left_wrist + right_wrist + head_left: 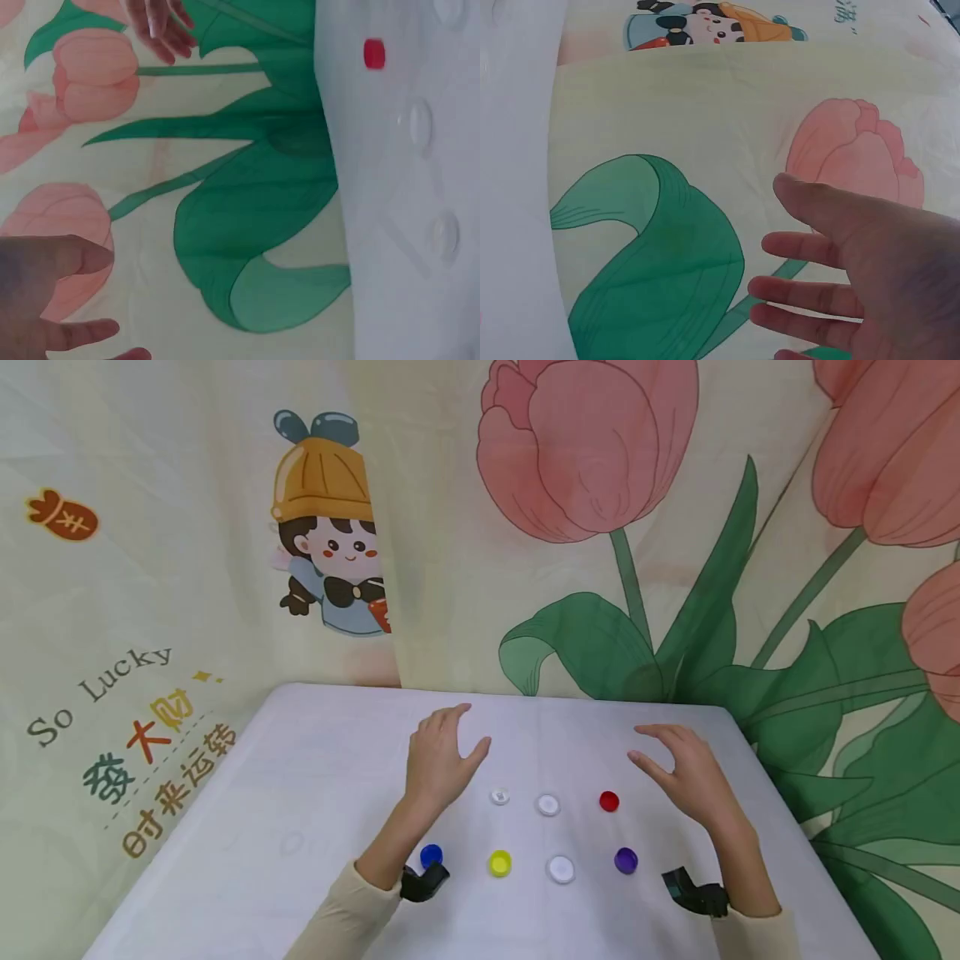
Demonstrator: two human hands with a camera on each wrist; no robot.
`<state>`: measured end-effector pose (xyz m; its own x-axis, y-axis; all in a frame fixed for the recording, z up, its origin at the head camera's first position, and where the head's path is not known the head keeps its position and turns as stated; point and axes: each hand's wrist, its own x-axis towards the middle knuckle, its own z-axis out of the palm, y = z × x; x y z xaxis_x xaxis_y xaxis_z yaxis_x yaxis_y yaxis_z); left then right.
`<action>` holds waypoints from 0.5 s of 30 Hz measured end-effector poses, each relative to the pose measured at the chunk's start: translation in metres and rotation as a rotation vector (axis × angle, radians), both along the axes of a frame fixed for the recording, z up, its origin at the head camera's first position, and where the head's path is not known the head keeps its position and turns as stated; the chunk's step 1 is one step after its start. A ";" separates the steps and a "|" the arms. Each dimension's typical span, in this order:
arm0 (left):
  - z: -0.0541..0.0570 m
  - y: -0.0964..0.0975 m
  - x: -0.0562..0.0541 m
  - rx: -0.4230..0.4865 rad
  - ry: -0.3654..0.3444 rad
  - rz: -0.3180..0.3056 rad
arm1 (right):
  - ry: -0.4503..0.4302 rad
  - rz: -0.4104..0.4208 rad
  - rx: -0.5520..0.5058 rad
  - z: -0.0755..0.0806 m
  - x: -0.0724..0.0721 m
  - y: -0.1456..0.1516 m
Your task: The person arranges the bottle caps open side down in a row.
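Note:
Both hands hang in the air above the table with nothing in them. My left hand (441, 760) has its thumb spread from the fingers, nearest a small white cap (499, 796). On the other side, my right hand (693, 772) points its thumb and fingers inward, nearest a red cap (609, 802). Between these two caps lies another white cap (548, 805). A nearer row holds a blue cap (431, 857), partly behind the left wrist camera, a yellow cap (500, 863), a third white cap (561, 869) and a purple cap (626, 861).
A white-covered table (300, 777) carries the caps. Behind it hangs a cloth backdrop (435, 568) printed with tulips, a cartoon figure and lettering. Black wrist cameras (425, 882) are strapped below each hand.

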<state>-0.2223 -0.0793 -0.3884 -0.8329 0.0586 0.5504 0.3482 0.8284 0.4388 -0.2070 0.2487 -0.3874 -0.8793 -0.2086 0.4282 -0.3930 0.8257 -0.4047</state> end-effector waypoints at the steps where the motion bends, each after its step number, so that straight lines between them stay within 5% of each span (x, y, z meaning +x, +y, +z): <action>1: -0.005 0.008 0.002 0.022 0.022 -0.016 | 0.005 -0.003 -0.022 -0.003 0.004 0.001; 10: -0.057 0.083 0.032 0.116 0.028 -0.158 | 0.047 -0.103 -0.205 -0.052 0.027 0.015; 15: -0.086 0.118 0.048 0.050 -0.009 -0.204 | 0.036 -0.175 -0.191 -0.145 0.003 0.055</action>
<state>-0.1743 0.0386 -0.4744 -0.8115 0.1987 0.5495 0.5021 0.7182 0.4817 -0.2043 0.3033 -0.5325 -0.8784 0.0329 0.4768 -0.2678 0.7924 -0.5480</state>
